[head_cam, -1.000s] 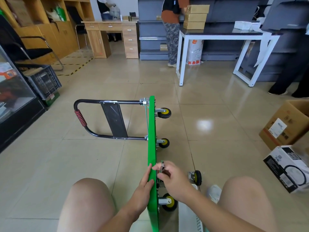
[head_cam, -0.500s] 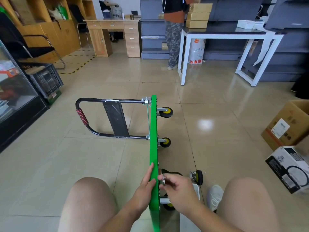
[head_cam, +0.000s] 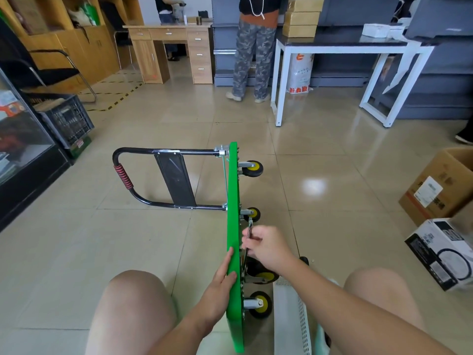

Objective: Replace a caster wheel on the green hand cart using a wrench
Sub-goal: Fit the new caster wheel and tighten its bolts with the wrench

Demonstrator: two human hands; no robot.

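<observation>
Green cart [head_cam: 233,201]; wrench [head_cam: 250,228] in right hand [head_cam: 268,248]; labels [head_cam: 428,191] illegible

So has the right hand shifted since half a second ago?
Yes: the right hand, gripping the wrench, moved farther along the green cart deck, toward the second-farthest caster.

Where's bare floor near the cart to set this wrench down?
Tiles left of the green deck, between the handle and the left knee; also right of the far casters, toward the cardboard box. Crowded by the right hand: near casters, white perforated panel.
</observation>
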